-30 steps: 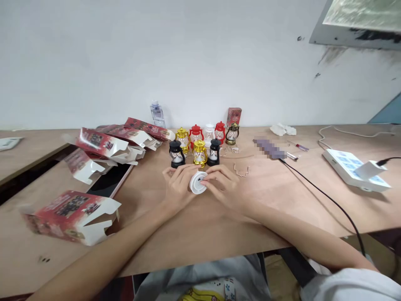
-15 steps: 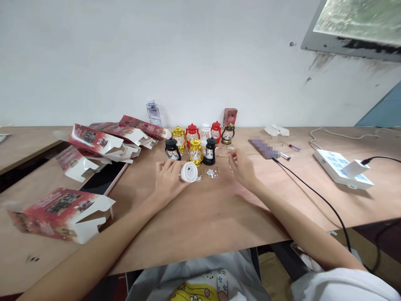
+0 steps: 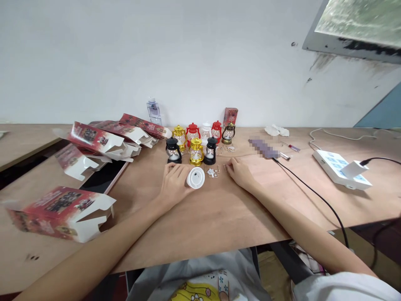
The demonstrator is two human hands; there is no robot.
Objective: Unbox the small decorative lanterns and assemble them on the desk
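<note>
My left hand (image 3: 174, 180) is wrapped round a white lantern; only its round white base (image 3: 196, 179) faces me, the rest is covered by the fingers. My right hand (image 3: 240, 172) rests low on the table, its fingers pinched at a thin wire handle (image 3: 224, 168) that is mostly hidden. Between the hands lie another wire handle and small white pieces (image 3: 213, 172). Just beyond stand a black lantern (image 3: 173, 151), a gold lantern (image 3: 196, 151) and a second black lantern (image 3: 209, 151).
Behind are red lanterns (image 3: 193, 133), a clear-white one (image 3: 206, 132) and a bronze one (image 3: 229, 133). Red cartons (image 3: 62, 207) lie at left, near a bottle (image 3: 154, 112). To the right are a phone (image 3: 265, 148), a screwdriver (image 3: 293, 147), tissue (image 3: 277, 130) and a power strip (image 3: 340, 169) with cables.
My right hand has come down to the table, its fingertips at the wire handle. The left hand has shifted slightly right and nearer with the white lantern.
</note>
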